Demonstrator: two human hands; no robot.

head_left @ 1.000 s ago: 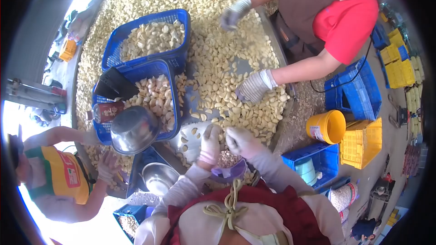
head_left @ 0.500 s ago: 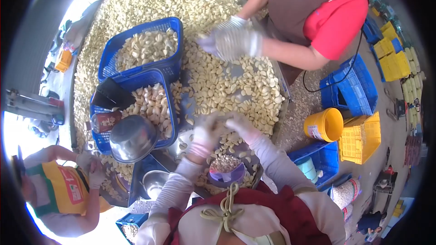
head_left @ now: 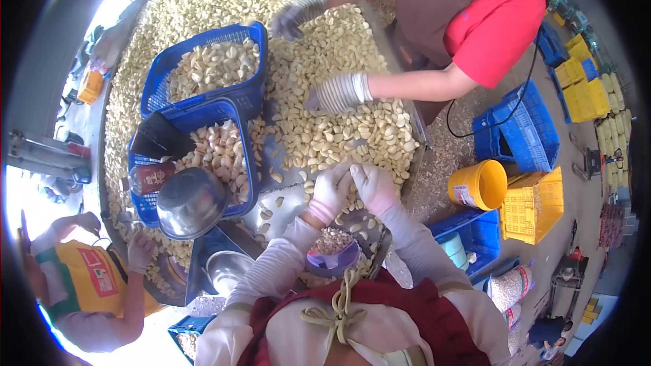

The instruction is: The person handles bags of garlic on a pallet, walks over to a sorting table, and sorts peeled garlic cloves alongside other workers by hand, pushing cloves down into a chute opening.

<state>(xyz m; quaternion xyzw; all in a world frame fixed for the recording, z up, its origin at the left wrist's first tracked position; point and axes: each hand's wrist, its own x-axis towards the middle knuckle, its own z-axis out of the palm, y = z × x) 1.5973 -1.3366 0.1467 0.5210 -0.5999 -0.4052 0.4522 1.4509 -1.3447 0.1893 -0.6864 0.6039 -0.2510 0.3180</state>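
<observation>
The pale cloves lie spread on the table just beyond your fingertips, and a few more show in the gap between your hands. They point every which way, so no single long axis stands out. Your left hand and right hand are about equally near them, gloved and angled inward so the fingertips almost meet. The fingers are bunched together, not spread — whether they pinch a clove, you can't tell from here. Nearer your body, between your forearms, sits a purple bowl with small bits in it.

The metal table shows bare to the left of your left hand; past that stands a blue crate of unpeeled cloves, a steel bowl resting on it. Across the table a person in a red shirt has both gloved hands over the cloves — and a yellow bucket stands to your right.
</observation>
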